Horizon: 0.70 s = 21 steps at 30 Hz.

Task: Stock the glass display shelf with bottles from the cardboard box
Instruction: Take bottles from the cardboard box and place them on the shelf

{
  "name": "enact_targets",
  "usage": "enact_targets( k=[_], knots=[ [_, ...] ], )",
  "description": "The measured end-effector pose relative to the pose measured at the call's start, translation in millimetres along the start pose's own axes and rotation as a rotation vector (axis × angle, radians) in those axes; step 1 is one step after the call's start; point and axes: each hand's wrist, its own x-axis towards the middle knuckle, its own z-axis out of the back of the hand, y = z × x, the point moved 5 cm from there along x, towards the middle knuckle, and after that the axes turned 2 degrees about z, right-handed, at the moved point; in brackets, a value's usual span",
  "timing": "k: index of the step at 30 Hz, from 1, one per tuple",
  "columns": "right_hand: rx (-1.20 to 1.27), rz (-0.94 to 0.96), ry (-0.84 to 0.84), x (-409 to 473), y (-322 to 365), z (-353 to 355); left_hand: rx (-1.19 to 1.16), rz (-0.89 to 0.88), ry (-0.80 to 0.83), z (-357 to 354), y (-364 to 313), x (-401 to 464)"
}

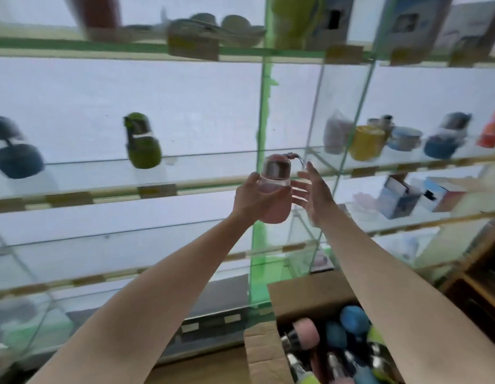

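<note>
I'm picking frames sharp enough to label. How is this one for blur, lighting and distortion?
Head view: motion blur smears the shelved items, such as the green bottle; the pink bottle in the left hand is sharper. The white backing is bright and washes out detail. Wide-angle distortion bends the glass shelf edges. The cardboard box looks soft.

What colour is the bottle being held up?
Pink, with a clear middle and silver collar: bottle, gripped by the left hand; head view.
</note>
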Motion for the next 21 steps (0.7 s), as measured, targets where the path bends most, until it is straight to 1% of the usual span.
enact_targets(
  k=[6,9,11,14,18,21],
  knots=[
    [0.011,0.023,0.187,-2,-1,-108,-0.028,0.000,-0.194,105,2,5],
    [-0.010,0.076,0.291,-5,0,-163,-0.004,-0.028,-0.240,155,4,10],
    [-0.014,0.109,0.331,-8,-1,-199,-0.021,-0.054,-0.257,188,9,13],
    [-0.037,0.143,0.347,-11,-5,-251,-0.039,-0.065,-0.321,237,21,19],
    [-0.055,0.159,0.311,-8,-15,-318,-0.058,-0.032,-0.359,302,51,35],
    [-0.053,0.166,0.288,-2,-22,-356,-0.026,-0.030,-0.386,340,70,46]
  ],
)
